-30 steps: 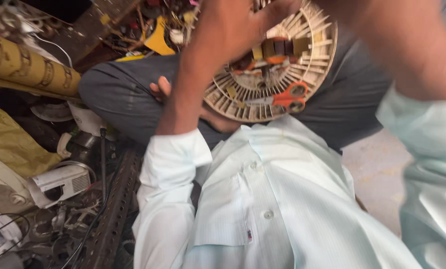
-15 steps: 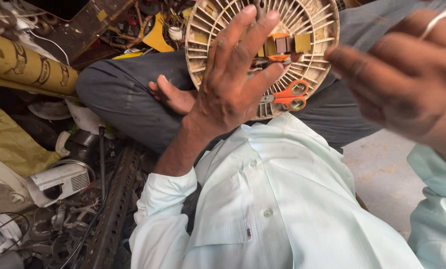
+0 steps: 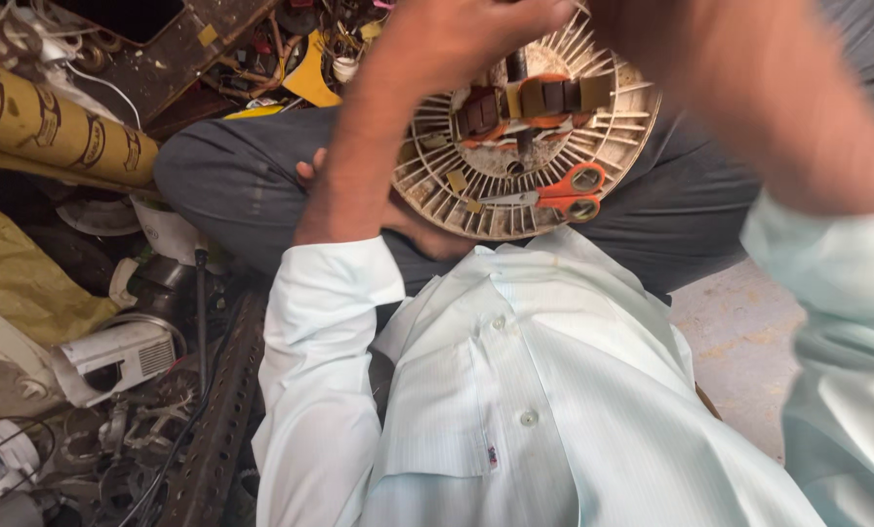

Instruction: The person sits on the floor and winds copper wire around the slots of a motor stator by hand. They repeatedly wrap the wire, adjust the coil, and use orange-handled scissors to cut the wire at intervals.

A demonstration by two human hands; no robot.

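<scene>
A round, dirty white ribbed disc with brown and orange parts at its hub rests on my lap, on my grey trousers. Orange-handled scissors lie on the disc. My left hand is lifted close to the camera at the top edge; only its back and wrist show, and its fingers are cut off. It covers the disc's upper left. My right forearm rises across the top right, and that hand is out of the frame. A bare foot lies under the disc's left side.
Scrap fills the left: a yellow printed roll, a white plastic housing, a perforated metal bar, wires and small metal parts. A dark board with loose components lies at the top. Bare concrete floor shows at the right.
Half a second ago both hands were spread open in front of the disc. Both have since risen toward the camera, the fingers leaving the frame at the top.
</scene>
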